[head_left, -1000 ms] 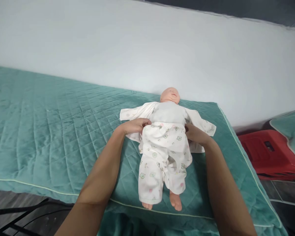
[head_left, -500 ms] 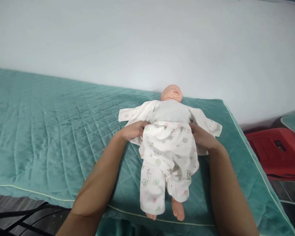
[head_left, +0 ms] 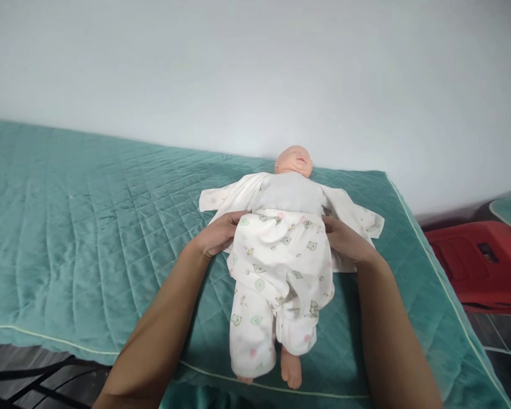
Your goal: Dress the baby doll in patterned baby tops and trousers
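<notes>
Head view: near the front edge of the teal quilted mattress (head_left: pixel 89 227), bare feet poke from white animal-print cotton trousers (head_left: pixel 276 272) on a baby doll (head_left: pixel 293 187). Left hand (head_left: pixel 216 234) and right hand (head_left: pixel 343 241) each grip the trouser waistband at its sides. Beyond the right edge stands a red plastic stool (head_left: pixel 472 264).

Doll (head_left: pixel 289 193): on its back on the mattress (head_left: pixel 89 227), head toward the wall (head_left: pixel 238 68), feet at the near edge.
Trousers (head_left: pixel 276 272): on the doll's lower half.
Open jacket (head_left: pixel 221 199): spread under the doll to both sides.
Left hand (head_left: pixel 217 233): at the waistband's left side.
Right hand (head_left: pixel 344 241): at the waistband's right side.
Stool (head_left: pixel 477 267): right of the mattress, on the floor.
</notes>
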Action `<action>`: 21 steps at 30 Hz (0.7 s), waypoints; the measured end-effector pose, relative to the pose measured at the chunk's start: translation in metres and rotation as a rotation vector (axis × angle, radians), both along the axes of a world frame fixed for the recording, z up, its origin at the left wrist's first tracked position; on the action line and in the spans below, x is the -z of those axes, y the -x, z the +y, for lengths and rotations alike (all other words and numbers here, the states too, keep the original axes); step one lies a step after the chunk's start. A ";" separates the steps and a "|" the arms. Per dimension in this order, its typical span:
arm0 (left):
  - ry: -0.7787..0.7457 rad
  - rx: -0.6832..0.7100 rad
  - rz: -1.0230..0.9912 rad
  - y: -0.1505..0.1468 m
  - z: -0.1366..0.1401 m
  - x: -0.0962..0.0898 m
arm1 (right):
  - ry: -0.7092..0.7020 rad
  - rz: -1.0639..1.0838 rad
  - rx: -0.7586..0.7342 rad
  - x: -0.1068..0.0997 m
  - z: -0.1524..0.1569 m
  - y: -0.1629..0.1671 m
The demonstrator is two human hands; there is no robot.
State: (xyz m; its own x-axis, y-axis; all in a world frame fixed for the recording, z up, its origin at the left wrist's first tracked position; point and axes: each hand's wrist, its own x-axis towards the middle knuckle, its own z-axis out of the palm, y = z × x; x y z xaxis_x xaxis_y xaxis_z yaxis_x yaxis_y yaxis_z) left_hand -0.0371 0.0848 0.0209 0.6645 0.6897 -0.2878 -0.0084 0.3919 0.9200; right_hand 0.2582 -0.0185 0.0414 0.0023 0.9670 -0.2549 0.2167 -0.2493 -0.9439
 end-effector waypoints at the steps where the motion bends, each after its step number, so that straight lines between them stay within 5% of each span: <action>1: -0.001 0.012 0.007 0.000 0.001 0.000 | 0.003 0.001 -0.024 0.000 0.000 -0.001; 9: -0.088 0.100 0.072 0.002 0.000 -0.007 | -0.022 -0.071 -0.032 -0.006 -0.007 -0.001; 21: -0.146 0.078 0.016 0.003 0.000 -0.004 | -0.008 0.028 0.278 0.005 -0.008 0.014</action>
State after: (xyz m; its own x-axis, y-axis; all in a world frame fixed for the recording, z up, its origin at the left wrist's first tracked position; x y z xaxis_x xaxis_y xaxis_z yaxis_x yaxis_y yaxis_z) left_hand -0.0402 0.0850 0.0248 0.7138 0.6714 -0.1994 0.0319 0.2533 0.9669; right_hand 0.2442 -0.0268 0.0368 0.2605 0.9324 -0.2505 0.1153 -0.2877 -0.9508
